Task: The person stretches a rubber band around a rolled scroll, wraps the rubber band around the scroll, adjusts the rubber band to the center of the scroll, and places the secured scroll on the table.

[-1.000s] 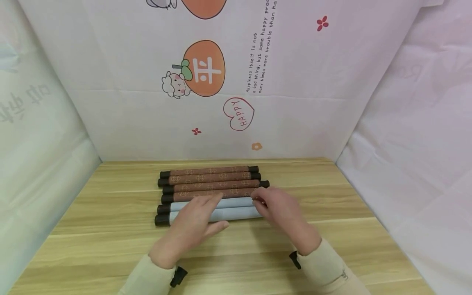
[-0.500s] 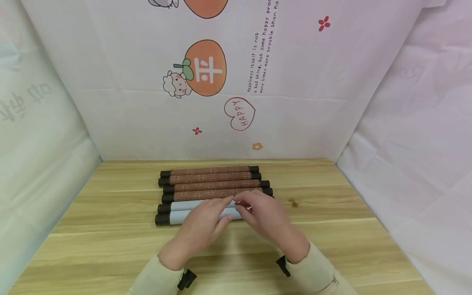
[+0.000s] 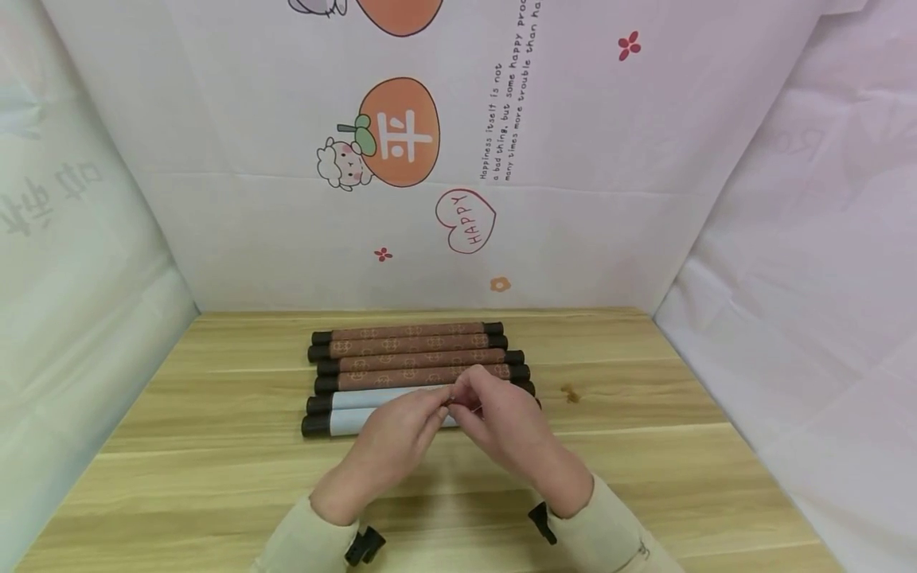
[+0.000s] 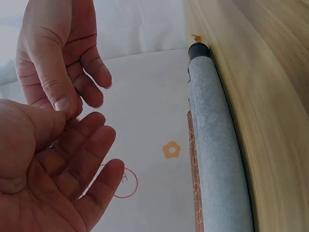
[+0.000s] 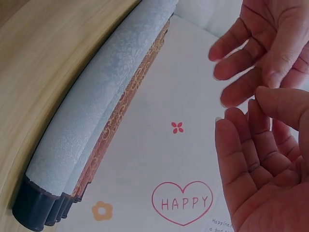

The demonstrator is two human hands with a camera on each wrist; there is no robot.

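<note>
My left hand [image 3: 399, 436] and right hand [image 3: 507, 422] meet at their fingertips above the pale blue scrolls [image 3: 354, 420]. Each pinches with thumb and forefinger at a tiny thin brownish thing [image 3: 449, 402], mostly hidden by the fingers; its kind is unclear. In the left wrist view, the left hand [image 4: 53, 164] is below the right hand [image 4: 60, 53], their other fingers loosely bent. Two pale blue scrolls with dark end knobs lie nearest me, partly covered by my hands. Behind them lie several brown patterned scrolls [image 3: 408, 345], parallel and close together.
A small orange-brown tangle [image 3: 571, 392] of thin loops lies on the wooden tabletop [image 3: 637, 469], right of the scrolls. White printed cloth [image 3: 286, 247] stands behind the table, with more cloth at both sides.
My right hand has moved left from the scrolls' right end to meet my left hand, which shifted slightly right. This uncovered the orange-brown tangle and the scrolls' right knobs. The scrolls stay put.
</note>
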